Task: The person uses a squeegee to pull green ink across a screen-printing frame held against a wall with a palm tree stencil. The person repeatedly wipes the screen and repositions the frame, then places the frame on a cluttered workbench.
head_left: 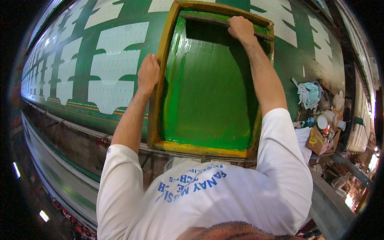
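A screen printing frame [200,149] with a worn yellow-brown rim lies on the green table in front of me. Its mesh [208,92] is coated with wet-looking green ink, glossiest along the left side. My left hand [149,74] is closed at the frame's left rail, its thumb side up; some of its fingers are hidden. At the frame's far end my right hand [241,29] grips a squeegee [204,19], a long dark bar that spans the frame crosswise. A dark shadow falls on the mesh just below the bar.
Pale cut fabric pieces [114,64] lie in rows over the green table [82,116]. Right of the frame sits clutter: a light-blue cloth [309,95], a white container [322,121] and a cardboard box [316,141]. Another long table [64,160] runs along the lower left.
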The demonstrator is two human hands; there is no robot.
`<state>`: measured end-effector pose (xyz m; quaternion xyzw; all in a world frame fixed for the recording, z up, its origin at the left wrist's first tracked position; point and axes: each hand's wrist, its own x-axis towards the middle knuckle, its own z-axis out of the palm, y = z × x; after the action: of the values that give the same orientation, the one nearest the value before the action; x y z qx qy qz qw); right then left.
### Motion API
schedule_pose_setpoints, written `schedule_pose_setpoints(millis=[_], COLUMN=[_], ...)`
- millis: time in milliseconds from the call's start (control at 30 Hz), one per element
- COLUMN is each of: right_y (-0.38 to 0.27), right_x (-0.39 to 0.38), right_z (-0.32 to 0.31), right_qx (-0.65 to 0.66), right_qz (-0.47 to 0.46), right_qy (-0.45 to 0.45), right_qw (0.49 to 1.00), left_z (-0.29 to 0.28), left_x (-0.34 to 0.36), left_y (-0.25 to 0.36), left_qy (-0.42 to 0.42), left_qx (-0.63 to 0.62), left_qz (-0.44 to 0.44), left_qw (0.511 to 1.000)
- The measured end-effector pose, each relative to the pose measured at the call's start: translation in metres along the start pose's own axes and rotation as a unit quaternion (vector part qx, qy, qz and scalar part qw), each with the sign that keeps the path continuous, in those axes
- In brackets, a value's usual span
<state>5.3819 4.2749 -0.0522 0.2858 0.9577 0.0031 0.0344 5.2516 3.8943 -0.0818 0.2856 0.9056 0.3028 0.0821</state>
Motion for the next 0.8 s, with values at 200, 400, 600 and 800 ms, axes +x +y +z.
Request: schedule_pose_setpoints(millis=[200, 400, 600, 800], right_y=[-0.016, -0.033, -0.023, -0.012], right_x=[-0.062, -0.090, -0.067, -0.053], right_z=[0.008, -0.034, -0.059, -0.020], right_qx=[0.051, 0.045, 0.057, 0.060], right_qz=[-0.054, -0.028, -0.065, -0.035], right_qy=[0.050, -0.101, -0.118, 0.065], right_qw=[0.996, 0.993, 0.989, 0.995], left_z=[0.001, -0.001, 0.004, -0.002], left_x=[-0.004, -0.004, -0.003, -0.007], left_y=[0.004, 0.008, -0.001, 0.012], left_qy=[0.014, 0.006, 0.016, 0.005], left_qx=[0.021, 0.041, 0.057, 0.047], left_qz=[-0.001, -0.032, 0.009, -0.049], left_qw=[1.000, 0.999, 0.998, 0.998])
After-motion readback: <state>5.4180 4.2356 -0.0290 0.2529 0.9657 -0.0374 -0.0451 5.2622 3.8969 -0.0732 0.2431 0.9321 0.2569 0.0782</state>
